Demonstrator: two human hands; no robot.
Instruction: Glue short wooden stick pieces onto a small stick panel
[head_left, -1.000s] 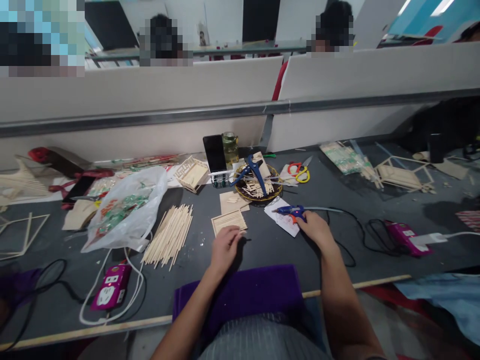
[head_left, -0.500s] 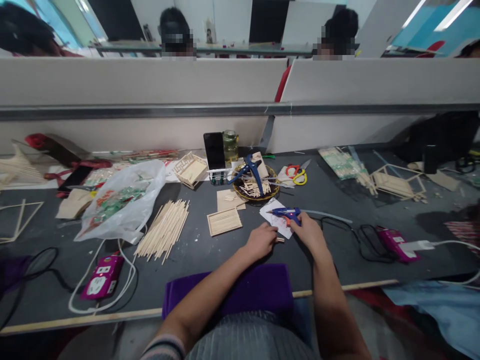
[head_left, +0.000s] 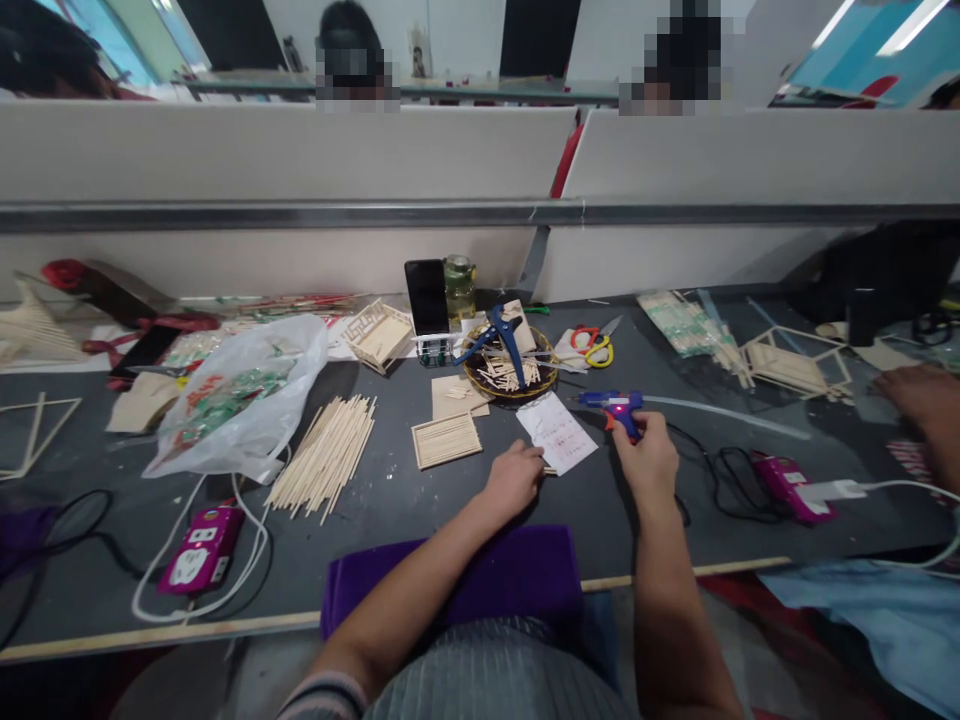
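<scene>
My right hand [head_left: 651, 460] is closed round the handle of a blue glue gun [head_left: 613, 406] whose red light glows, held just above the grey table [head_left: 390, 500]. The nozzle points left, toward a white paper slip [head_left: 556, 432]. My left hand [head_left: 514, 478] rests on the table at the slip's near edge, fingers pinched on a short wooden stick [head_left: 550, 470]. A small panel of glued sticks [head_left: 446, 440] lies to the left of that hand.
A bundle of loose sticks [head_left: 326, 455] and a plastic bag [head_left: 240, 395] lie left. Behind are a basket with blue cutters [head_left: 510, 365], scissors [head_left: 596, 345], a phone [head_left: 427, 297] and a jar [head_left: 460, 287]. Pink power strips [head_left: 201, 550] [head_left: 784, 480] with cables flank me. Another person's hand [head_left: 919, 395] is at right.
My left hand left the stick panel and came to the paper slip with a short stick. My right hand lifted the glue gun off the slip and moved it right.
</scene>
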